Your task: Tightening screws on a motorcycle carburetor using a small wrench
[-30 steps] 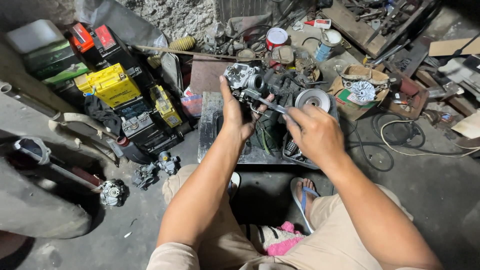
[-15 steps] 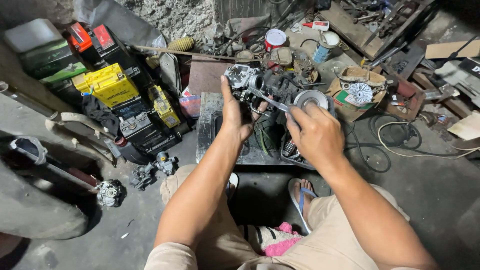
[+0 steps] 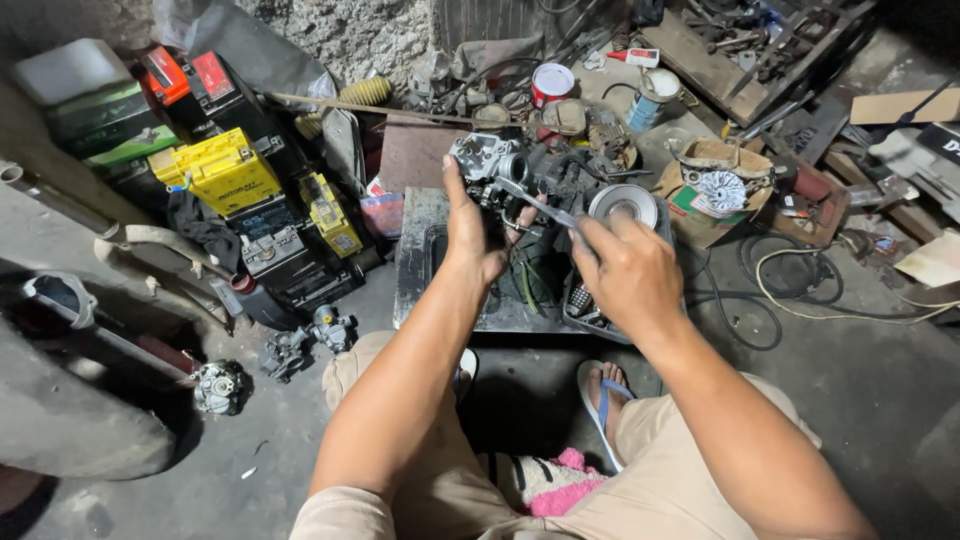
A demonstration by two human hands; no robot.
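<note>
Left hand (image 3: 470, 232) grips the engine part (image 3: 490, 160), right hand (image 3: 625, 272) holds a screwdriver (image 3: 535, 203); batteries (image 3: 215, 170) at ten o'clock on the cluttered concrete floor (image 3: 850, 380).

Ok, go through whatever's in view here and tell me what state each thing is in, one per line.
Left hand: gripping the carburetor.
Carburetor: held up above the tray.
Right hand: closed on the screwdriver.
Screwdriver: tip against the carburetor.
Metal tray: lying flat on the floor.
Red-lidded can: upright, lid on.
Yellow battery: standing among other batteries.
</note>
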